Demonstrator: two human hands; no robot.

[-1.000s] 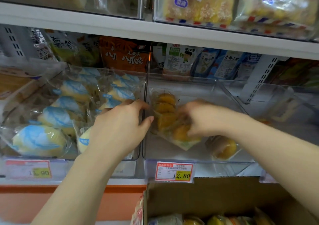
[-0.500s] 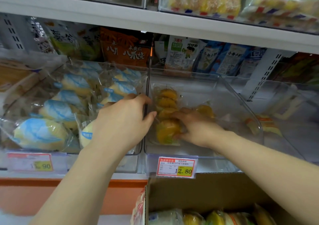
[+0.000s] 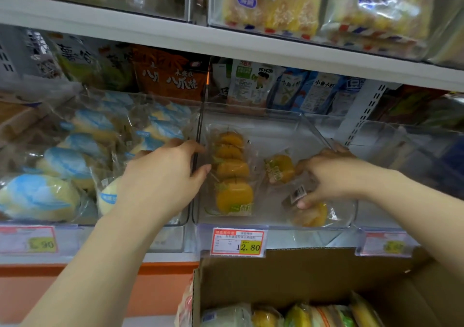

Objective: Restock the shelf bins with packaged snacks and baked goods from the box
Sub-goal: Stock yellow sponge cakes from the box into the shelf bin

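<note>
Orange cake pack [image 3: 232,176], four cakes in a row, lies flat along the left side of the clear bin [image 3: 276,115], its long axis running front to back. Left hand [image 3: 160,183] curls round the bin's left wall. Right hand [image 3: 331,176] pinches a small wrapped cake [image 3: 311,215] at the bin's front right. Cardboard box [image 3: 276,276] sits below.

Single head camera, close, facing forward-down: clear bin [image 3: 276,227] centre, box [image 3: 301,276] at lower edge; far right perhaps blurred.
</note>
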